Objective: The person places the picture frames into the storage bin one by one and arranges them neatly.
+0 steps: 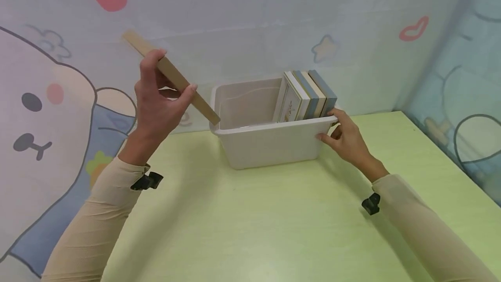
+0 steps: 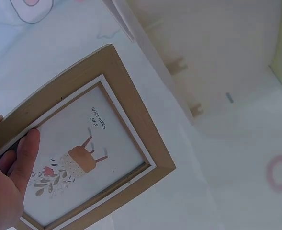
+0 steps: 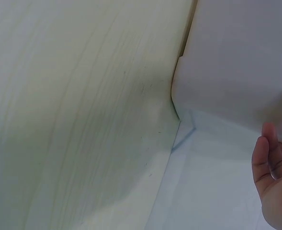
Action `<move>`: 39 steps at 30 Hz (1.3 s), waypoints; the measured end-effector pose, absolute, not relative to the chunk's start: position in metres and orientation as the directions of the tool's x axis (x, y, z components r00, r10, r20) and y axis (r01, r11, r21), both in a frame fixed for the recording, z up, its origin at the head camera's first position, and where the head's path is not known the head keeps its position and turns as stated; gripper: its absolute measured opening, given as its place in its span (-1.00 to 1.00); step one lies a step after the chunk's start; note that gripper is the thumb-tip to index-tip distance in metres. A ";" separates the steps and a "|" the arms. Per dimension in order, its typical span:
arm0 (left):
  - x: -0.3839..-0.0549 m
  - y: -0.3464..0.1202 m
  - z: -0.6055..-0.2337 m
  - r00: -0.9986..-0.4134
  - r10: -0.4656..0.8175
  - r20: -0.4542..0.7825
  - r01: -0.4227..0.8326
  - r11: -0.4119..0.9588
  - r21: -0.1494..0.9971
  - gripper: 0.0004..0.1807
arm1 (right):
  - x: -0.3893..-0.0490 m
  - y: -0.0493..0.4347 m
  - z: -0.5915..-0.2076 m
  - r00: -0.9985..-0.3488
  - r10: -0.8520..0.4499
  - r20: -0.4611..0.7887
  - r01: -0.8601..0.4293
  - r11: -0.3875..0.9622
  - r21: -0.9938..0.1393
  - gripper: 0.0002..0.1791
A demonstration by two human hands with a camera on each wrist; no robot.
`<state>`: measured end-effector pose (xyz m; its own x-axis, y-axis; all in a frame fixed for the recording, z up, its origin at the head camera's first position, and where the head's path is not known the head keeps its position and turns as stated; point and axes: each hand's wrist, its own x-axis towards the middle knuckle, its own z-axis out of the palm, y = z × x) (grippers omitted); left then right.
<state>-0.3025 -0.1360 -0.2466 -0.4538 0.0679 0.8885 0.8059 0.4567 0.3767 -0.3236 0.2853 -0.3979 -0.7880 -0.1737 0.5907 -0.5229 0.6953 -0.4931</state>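
Observation:
My left hand (image 1: 156, 99) pinches a brown wooden picture frame (image 1: 201, 107) by its edges, thumb on one side and fingers on the other. The picture frame tilts in the air, its lower end close to the left rim of a white plastic bin (image 1: 270, 147). In the left wrist view, a printed plant picture and size lettering show inside the picture frame (image 2: 138, 108). At the bin's right front corner, my right hand (image 1: 350, 140) grips the rim, with the thumb against the front wall. Several white, blue and cream picture frames (image 1: 311, 95) stand upright in the bin's right end.
The bin stands on a pale green table (image 1: 250, 216) near its back edge. Behind it hangs a cloth backdrop (image 1: 242, 21) with cartoon prints, and another printed cloth (image 1: 462, 95) runs along the right side.

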 end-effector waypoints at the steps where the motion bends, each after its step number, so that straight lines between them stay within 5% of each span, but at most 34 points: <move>1: -0.305 -0.132 -0.245 -0.448 0.084 0.890 0.813 0.453 0.366 -0.29 | -0.324 0.286 -0.398 -0.789 -0.171 0.590 -0.521 0.695 -0.495 -0.33; 10: -0.338 -0.096 -0.246 -0.344 0.263 0.902 0.902 0.361 0.239 -0.27 | -0.322 0.289 -0.401 -0.794 -0.151 0.588 -0.509 0.695 -0.508 -0.34; 19: -0.356 -0.068 -0.261 -0.319 0.330 0.888 0.920 0.332 0.207 -0.29 | -0.320 0.289 -0.400 -0.783 -0.162 0.601 -0.526 0.687 -0.500 -0.33; 39: -0.382 -0.028 -0.301 -0.524 0.524 0.672 0.837 0.462 0.292 -0.30 | -0.318 0.288 -0.399 -0.786 -0.158 0.597 -0.514 0.703 -0.491 -0.30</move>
